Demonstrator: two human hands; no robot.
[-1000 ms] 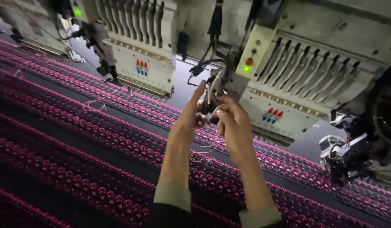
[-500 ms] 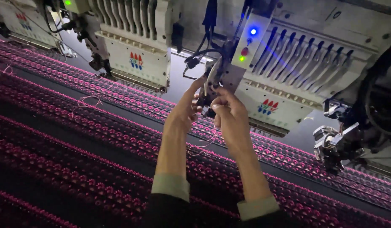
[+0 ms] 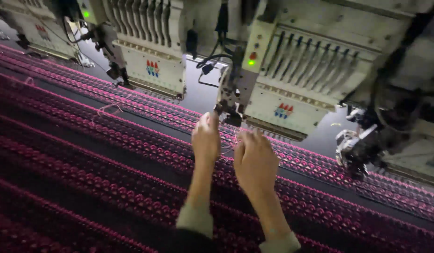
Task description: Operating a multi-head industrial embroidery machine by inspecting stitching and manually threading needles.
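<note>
My left hand (image 3: 205, 138) reaches up, its fingertips pinched just under a small dark sequin attachment (image 3: 228, 112) that hangs at the left side of an embroidery machine head (image 3: 292, 89). My right hand (image 3: 255, 161) is a little lower and to the right, seen from the back with its fingers curled. A thin pale thread (image 3: 227, 144) runs between the two hands, which both seem to pinch it. Under the hands lies dark fabric (image 3: 85, 154) stitched with long pink rows.
A second machine head (image 3: 151, 51) stands to the left and a third (image 3: 34, 28) at the far left. A green lamp (image 3: 251, 62) glows on the near head. A thread-guide mechanism (image 3: 355, 145) juts out at the right. A loose pink thread loop (image 3: 106, 110) lies on the fabric.
Both hands have come down and apart from the attachment, drawing thread with them. The lamp on the near head went from blue to green. The view has shifted slightly.
</note>
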